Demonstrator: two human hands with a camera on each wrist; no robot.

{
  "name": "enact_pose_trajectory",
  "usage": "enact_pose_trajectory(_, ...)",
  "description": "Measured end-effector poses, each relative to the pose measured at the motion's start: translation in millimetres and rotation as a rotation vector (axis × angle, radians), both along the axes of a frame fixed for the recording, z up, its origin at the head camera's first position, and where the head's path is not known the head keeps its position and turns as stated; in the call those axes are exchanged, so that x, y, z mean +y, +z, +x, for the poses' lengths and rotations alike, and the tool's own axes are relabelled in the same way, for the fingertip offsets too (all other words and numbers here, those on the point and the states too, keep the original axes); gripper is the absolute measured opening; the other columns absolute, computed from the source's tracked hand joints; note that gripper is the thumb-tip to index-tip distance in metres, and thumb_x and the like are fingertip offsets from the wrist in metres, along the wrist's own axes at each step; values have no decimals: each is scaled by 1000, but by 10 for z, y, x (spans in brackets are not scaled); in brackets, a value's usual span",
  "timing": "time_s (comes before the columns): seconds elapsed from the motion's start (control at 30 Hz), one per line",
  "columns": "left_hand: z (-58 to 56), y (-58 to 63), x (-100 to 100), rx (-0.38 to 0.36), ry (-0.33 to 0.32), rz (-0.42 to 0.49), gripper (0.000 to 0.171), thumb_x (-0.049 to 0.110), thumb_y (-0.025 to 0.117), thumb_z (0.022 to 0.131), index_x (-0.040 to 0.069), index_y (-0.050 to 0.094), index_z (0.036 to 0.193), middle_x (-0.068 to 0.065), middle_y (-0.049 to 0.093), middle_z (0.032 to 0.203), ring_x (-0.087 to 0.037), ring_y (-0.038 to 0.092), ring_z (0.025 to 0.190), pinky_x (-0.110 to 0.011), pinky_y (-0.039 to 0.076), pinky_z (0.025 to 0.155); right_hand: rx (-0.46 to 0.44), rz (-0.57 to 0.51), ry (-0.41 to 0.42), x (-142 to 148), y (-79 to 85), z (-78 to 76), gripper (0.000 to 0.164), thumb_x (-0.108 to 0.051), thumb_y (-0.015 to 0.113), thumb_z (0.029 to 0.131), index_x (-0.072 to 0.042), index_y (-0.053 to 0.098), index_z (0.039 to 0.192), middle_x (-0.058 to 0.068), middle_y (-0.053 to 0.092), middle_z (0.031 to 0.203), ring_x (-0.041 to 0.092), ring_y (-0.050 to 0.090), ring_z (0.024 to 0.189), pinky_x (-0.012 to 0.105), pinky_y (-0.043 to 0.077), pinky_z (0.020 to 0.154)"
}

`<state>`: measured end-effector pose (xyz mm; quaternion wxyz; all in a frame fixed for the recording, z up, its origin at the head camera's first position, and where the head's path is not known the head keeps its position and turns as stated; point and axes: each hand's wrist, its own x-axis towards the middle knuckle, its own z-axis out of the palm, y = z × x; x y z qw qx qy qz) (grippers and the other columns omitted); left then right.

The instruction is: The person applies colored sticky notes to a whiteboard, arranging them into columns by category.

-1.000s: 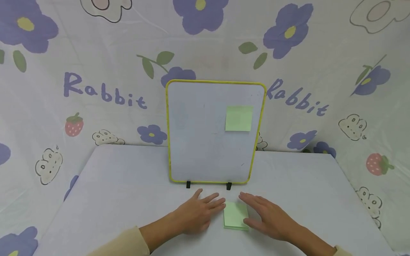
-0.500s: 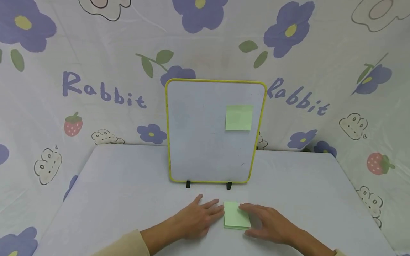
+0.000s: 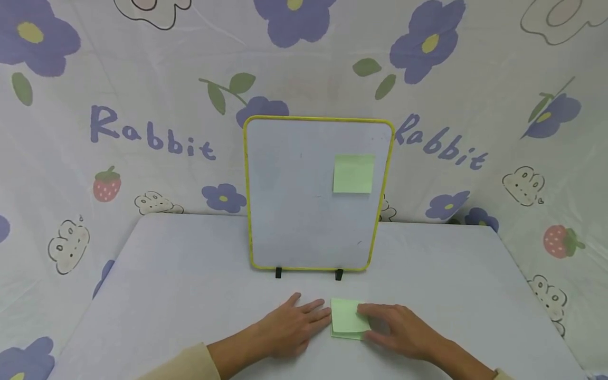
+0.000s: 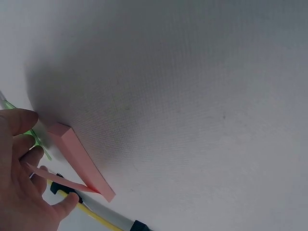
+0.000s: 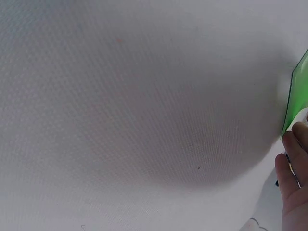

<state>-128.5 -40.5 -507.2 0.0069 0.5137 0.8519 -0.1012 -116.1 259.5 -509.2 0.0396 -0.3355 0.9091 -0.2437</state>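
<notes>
A pad of light green sticky notes (image 3: 347,315) lies on the white table between the two hands. My right hand (image 3: 404,330) pinches the top sticky note at its right side with thumb and fingertips; the sheet's near edge stands slightly off the pad. My left hand (image 3: 294,327) is spread low over the table, fingertips at the pad's left edge. In the left wrist view, a pink sticky-note pad (image 4: 79,161) sits below that hand, one pink sheet bending up towards the fingers. From the head view the left hand hides this pink pad. The right wrist view catches green paper (image 5: 299,91) at the fingertips.
Behind the hands stands a whiteboard (image 3: 290,211) with a yellow frame on small black feet (image 3: 278,273). One green sticky note (image 3: 353,174) is stuck to its upper right. A patterned cloth (image 3: 157,68) hangs behind and beside the table (image 3: 180,264).
My right hand has closed in on the green pad's right side and taken hold of the top sheet, whose near edge has lifted. The left hand has shifted slightly towards me.
</notes>
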Motion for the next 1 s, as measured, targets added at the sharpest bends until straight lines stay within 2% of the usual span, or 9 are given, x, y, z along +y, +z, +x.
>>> enact_pose_trajectory(0.13,5,-4,-3,32,-19,36,58,33,57,97,20,43,152,7,43,154,-13,38,143,-43,42,106,14,-17,-10,-10,5,-4,26,-26,71,93,-13,73,116,3,69,125,22,66,114,45,53,92)
enact_pose_trajectory(0.27,8,0,7,53,-41,62,55,31,58,96,19,47,149,3,46,152,-15,41,141,-40,42,106,38,-16,-16,-14,19,-8,20,-25,69,94,-14,76,110,4,70,122,22,67,112,45,54,90)
enact_pose_trajectory(0.47,8,7,26,17,-51,80,52,29,57,96,16,50,147,0,48,151,-16,42,140,-38,41,107,74,-18,-23,-26,70,-15,13,-19,70,93,-16,78,102,3,72,116,21,68,108,44,55,87)
enact_pose_trajectory(0.73,20,10,47,-27,-21,73,50,31,52,99,17,50,147,0,46,152,-16,41,141,-40,43,105,19,22,-94,-61,169,-53,12,-16,71,92,-14,79,101,0,72,114,18,68,106,40,56,86)
enact_pose_trajectory(0.87,29,-4,57,5,-25,71,49,32,53,98,17,52,146,1,47,151,-15,42,140,-39,46,101,55,8,-129,-79,223,-108,14,-10,74,88,-11,79,101,-4,73,106,15,69,100,37,56,84)
enact_pose_trajectory(1.0,29,-24,60,29,-23,69,50,33,54,98,18,52,145,2,48,150,-14,43,139,-39,47,99,81,-13,-125,-104,237,-158,13,-8,74,88,-12,79,99,-7,73,101,13,69,97,37,57,82)
